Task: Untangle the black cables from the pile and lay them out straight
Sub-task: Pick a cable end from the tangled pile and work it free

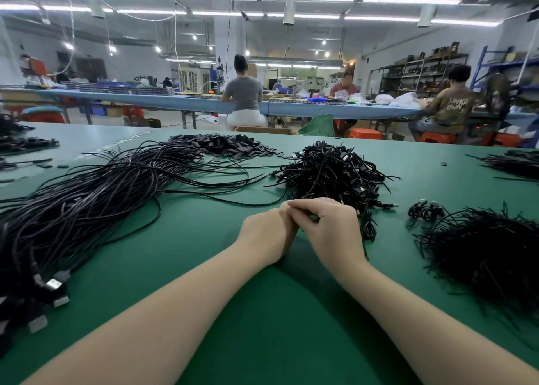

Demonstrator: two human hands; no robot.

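My two hands meet at the middle of the green table (204,268). My right hand (329,230) curls its fingers around a small coiled black cable (368,227), which is mostly hidden behind the hand. My left hand (267,233) has its fingertips curled against the right hand's fingers and pinches the same cable where the hands touch. Just beyond the hands lies a tangled pile of short black cables (332,171). A long bundle of straightened black cables (96,198) runs along the left, its metal plugs (54,284) at the near end.
A heap of black ties (493,256) lies at the right, with two small coils (425,211) beside it. A mound of small black caps (224,145) sits at the far edge. More cables lie at far right (513,163) and far left (20,144). People sit at benches behind.
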